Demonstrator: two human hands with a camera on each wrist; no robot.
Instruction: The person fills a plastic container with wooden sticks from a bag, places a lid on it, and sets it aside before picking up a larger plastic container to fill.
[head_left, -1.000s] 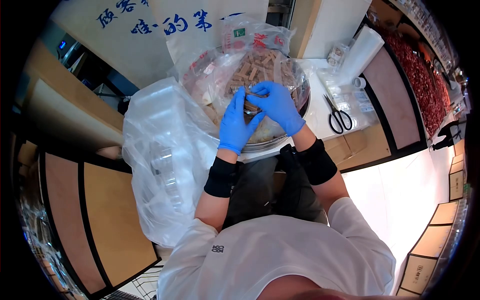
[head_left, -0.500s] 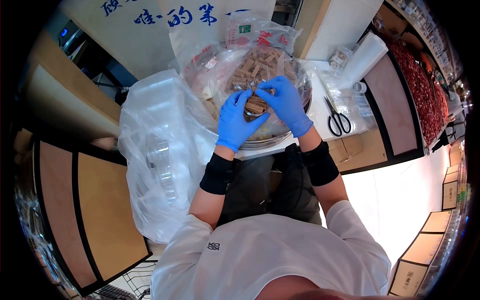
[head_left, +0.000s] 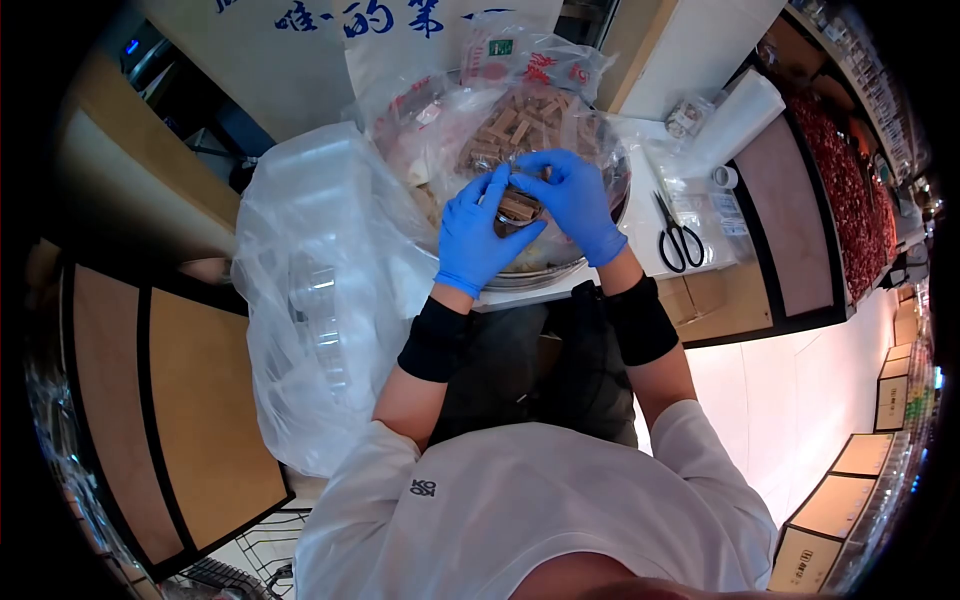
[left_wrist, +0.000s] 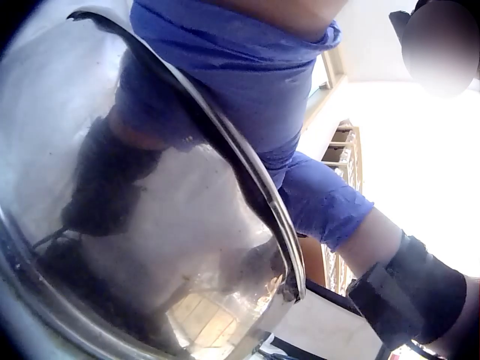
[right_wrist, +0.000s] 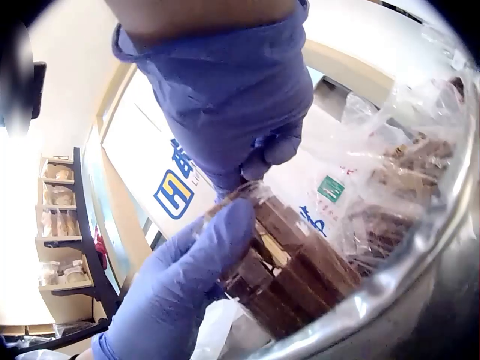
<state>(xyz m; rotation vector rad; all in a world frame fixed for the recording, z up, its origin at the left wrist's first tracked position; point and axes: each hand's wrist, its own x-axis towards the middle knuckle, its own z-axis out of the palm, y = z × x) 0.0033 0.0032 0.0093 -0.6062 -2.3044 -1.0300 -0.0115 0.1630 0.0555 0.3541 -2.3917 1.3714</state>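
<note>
In the head view my blue-gloved left hand (head_left: 480, 235) grips a small clear plastic box (head_left: 535, 214) filled with brown strips (head_left: 517, 205). Its thumb lies along the near side of the box, plain also in the right wrist view, where the strips (right_wrist: 300, 262) stand packed upright. My gloved right hand (head_left: 580, 205) bends over the far end of the box, fingers curled and fingertips right at its rim. I cannot tell whether a strip is between them. Below both hands is a round steel basin (left_wrist: 217, 202) with more loose brown strips (head_left: 520, 125) in clear bags.
Black scissors (head_left: 680, 235) lie on the white table to the right, near a tape roll (head_left: 725, 177) and a roll of plastic bags (head_left: 740, 120). At the left stands a big translucent bag (head_left: 310, 230) with stacked clear boxes inside.
The right hand shifted slightly away from the left, and the filled box came into fuller view between them. The left hand keeps its grip. The head view has tilted a little.
</note>
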